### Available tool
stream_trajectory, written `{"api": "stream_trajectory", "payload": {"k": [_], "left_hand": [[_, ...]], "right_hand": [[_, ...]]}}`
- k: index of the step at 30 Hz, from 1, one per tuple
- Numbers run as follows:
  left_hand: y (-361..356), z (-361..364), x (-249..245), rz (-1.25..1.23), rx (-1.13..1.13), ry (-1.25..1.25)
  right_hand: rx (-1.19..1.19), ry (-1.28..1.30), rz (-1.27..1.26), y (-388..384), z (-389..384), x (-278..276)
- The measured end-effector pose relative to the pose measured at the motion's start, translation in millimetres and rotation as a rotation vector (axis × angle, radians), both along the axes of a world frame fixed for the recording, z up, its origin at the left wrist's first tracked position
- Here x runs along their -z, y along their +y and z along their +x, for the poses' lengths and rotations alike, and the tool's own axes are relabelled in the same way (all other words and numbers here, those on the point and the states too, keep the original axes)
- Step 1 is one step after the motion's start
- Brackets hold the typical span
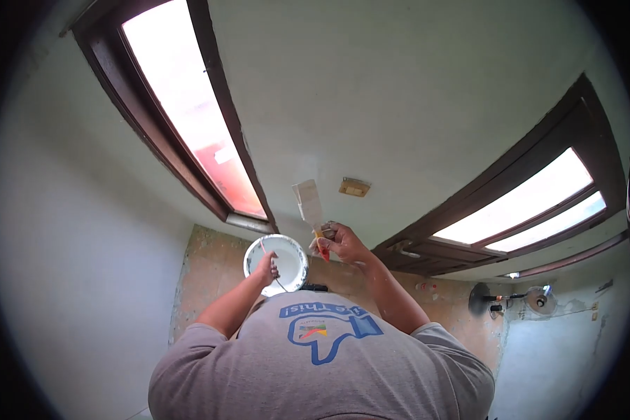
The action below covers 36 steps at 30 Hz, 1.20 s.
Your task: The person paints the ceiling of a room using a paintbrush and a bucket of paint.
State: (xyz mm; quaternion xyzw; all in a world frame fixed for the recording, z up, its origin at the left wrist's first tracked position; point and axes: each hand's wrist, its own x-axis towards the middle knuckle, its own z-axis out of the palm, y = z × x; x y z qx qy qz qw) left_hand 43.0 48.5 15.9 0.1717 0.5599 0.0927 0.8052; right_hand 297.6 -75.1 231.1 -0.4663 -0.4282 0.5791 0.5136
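Observation:
A white bucket point(294, 264) hangs in front of my body, its rim smeared with dark marks. My left hand point(266, 269) is closed round the bucket's thin wire handle, over the opening. To the right of the bucket, my right hand point(339, 241) grips the red and yellow handle of a putty knife point(308, 201). The knife's wide blade is coated with pale material and points up toward the wall. Whitish smears mark the fingers of my right hand. What the bucket holds is pale and hard to make out.
Ahead is a pale wall point(399, 84) with a yellowish switch plate point(355, 187). A dark-framed window point(182, 105) stands at the left, and a dark wooden door point(427, 255) with glass panes at the right. A pedestal fan point(541, 300) is at the lower right.

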Motion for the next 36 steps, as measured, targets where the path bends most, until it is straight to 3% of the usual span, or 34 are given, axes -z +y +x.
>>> {"api": "stream_trajectory", "payload": {"k": [2,6,14,24,36], "left_hand": [[-5.1,7.5,20.8,0.027,-0.018,0.108],[-29.5,6.6,34.2,0.176,0.189,0.307],[-26.9,1.5,35.7,0.165,0.152,0.282],[-22.6,-7.2,62.0,0.199,0.271,0.271],[-23.9,-16.2,63.7,0.196,0.202,0.268]], "right_hand": [[-0.003,-0.021,0.034,14.1,-9.6,-20.1],[0.065,0.013,0.086,43.1,-26.7,-42.4],[0.285,-0.112,0.209,79.6,-37.1,-40.9],[0.321,-0.077,0.179,93.6,-29.3,-45.9],[0.327,-0.141,0.212,94.9,-24.5,-46.8]]}}
